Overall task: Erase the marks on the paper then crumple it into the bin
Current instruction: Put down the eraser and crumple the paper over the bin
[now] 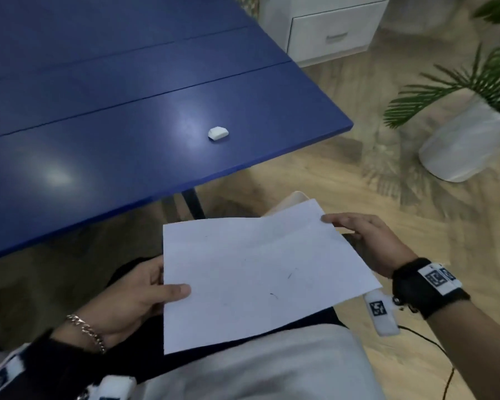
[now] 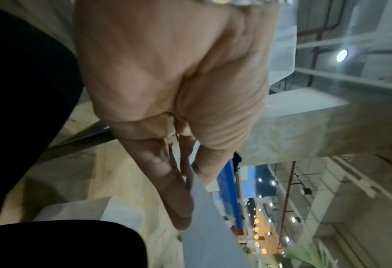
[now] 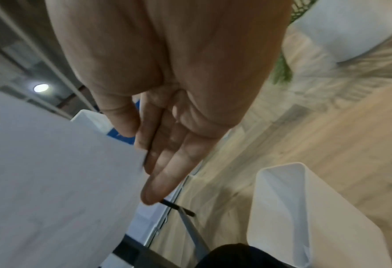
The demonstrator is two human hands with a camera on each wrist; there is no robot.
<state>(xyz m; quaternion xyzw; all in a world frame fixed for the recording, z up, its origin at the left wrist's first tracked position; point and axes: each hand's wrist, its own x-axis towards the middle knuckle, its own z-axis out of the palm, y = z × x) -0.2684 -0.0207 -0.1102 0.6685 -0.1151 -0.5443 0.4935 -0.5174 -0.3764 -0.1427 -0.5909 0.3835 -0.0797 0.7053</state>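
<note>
A white sheet of paper (image 1: 257, 272) is held flat above my lap, off the table, with a few faint dark strokes on it. My left hand (image 1: 156, 287) pinches its left edge, thumb on top and fingers underneath. My right hand (image 1: 358, 235) pinches the far right corner the same way. In the wrist views the paper (image 2: 208, 235) (image 3: 52, 181) runs between thumb and straight fingers. A small white eraser (image 1: 218, 133) lies alone on the blue table (image 1: 98, 140). The white bin (image 1: 296, 199) (image 3: 293, 208) stands on the floor, mostly hidden behind the sheet.
A palm plant in a white pot (image 1: 468, 140) stands on the wooden floor to the right. A white drawer cabinet (image 1: 329, 30) sits beyond the table's corner. A dark table leg (image 1: 194, 203) is just ahead of my knees.
</note>
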